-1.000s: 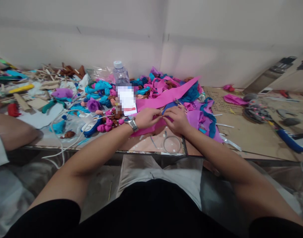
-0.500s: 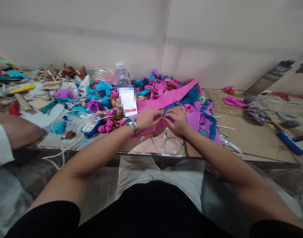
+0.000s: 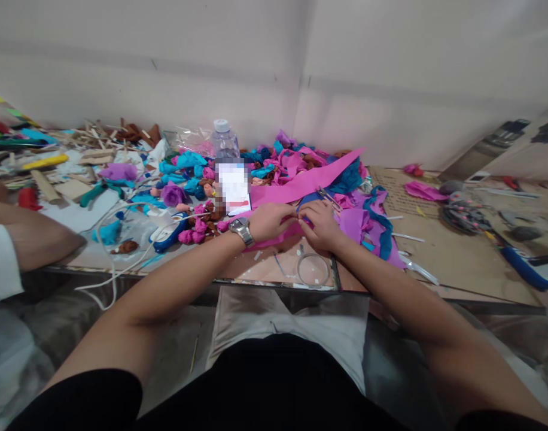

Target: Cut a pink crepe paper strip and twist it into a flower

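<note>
Near the centre of the frame, the left hand (image 3: 270, 221) and the right hand (image 3: 322, 224) meet at their fingertips, with fingers bent and tips drawn together. Whether they pinch anything between them cannot be told; the spot is too small. Pink crepe paper (image 3: 277, 239) lies below the hands, showing under the left one. Just above them, a long pink crepe-paper strip (image 3: 307, 181) slants toward the upper right, with a slim metal tool (image 3: 328, 196) near its lower edge.

A silver wristwatch (image 3: 240, 230) sits on the left wrist. Beyond it stand a phone (image 3: 233, 185) with a lit screen and a white-capped clear bottle (image 3: 224, 142). Purple crepe paper (image 3: 353, 221) lies right of the right hand, and a thin ring (image 3: 300, 272) rests below the hands, near the table's front edge. At the frame's left edge, another person's forearm (image 3: 38, 233) rests beside the clutter. Brown cardboard (image 3: 440, 245) covers the right side.
</note>
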`<state>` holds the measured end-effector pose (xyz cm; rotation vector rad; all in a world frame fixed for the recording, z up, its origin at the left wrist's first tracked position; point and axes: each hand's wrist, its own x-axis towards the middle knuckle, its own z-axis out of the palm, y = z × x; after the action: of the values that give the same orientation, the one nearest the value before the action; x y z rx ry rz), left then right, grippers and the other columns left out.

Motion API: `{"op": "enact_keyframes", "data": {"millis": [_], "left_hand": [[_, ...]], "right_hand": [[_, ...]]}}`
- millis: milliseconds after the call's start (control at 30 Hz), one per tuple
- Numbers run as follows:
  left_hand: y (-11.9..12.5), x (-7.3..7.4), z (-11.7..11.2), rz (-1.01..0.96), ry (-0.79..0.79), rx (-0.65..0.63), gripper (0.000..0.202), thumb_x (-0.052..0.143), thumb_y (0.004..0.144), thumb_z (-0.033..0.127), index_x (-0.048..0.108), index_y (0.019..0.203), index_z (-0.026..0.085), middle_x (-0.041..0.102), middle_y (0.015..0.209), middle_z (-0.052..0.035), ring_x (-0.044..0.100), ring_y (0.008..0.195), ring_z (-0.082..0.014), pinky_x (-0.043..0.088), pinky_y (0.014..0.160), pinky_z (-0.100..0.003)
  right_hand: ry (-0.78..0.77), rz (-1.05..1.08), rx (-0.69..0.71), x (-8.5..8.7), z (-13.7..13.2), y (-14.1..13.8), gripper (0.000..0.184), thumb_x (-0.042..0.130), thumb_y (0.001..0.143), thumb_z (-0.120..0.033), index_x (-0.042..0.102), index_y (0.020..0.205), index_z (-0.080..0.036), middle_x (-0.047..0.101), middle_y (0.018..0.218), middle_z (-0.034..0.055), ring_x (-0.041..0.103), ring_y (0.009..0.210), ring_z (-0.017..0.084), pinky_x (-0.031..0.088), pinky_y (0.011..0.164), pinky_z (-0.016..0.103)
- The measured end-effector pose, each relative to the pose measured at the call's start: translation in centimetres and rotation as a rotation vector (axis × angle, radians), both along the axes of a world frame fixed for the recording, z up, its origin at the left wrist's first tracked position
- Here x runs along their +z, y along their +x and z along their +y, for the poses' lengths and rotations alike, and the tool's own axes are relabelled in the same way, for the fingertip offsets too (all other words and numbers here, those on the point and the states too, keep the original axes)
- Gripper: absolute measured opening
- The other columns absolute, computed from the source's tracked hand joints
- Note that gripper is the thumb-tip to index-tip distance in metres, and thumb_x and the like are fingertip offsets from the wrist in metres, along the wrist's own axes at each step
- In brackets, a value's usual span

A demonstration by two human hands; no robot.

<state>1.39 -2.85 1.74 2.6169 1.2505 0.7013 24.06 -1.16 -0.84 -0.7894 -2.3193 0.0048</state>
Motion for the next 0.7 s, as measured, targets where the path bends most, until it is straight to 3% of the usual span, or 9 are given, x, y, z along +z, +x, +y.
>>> {"op": "enact_keyframes", "data": {"millis": [267,700], "left_hand": [[-0.02,-0.01,0.19,0.003,-0.012,-0.002,0.028,0.056,0.105,0.036,0.079,0.112,0.021,0.082,0.108,-0.0082,0.074,0.094,-0.0235,0.047,0.079,-0.033],[-0.18,-0.16,0.48,-0.019,0.028,-0.029,0.022,0.061,0.104,0.033,0.079,0.107,0.021,0.082,0.104,-0.0065,0.072,0.091,-0.0213,0.043,0.075,-0.032]], "right_hand": [[0.070,0.012,-0.001,0.32,0.05,0.37,0.011,0.065,0.101,-0.031,0.073,0.097,-0.024,0.081,0.107,0.0058,0.066,0.104,0.026,0.033,0.100,0.050],[0.065,0.007,0.022,0.49,0.28,0.70,0.008,0.066,0.097,-0.029,0.070,0.092,-0.024,0.081,0.101,0.0050,0.066,0.101,0.026,0.033,0.100,0.050]]}}
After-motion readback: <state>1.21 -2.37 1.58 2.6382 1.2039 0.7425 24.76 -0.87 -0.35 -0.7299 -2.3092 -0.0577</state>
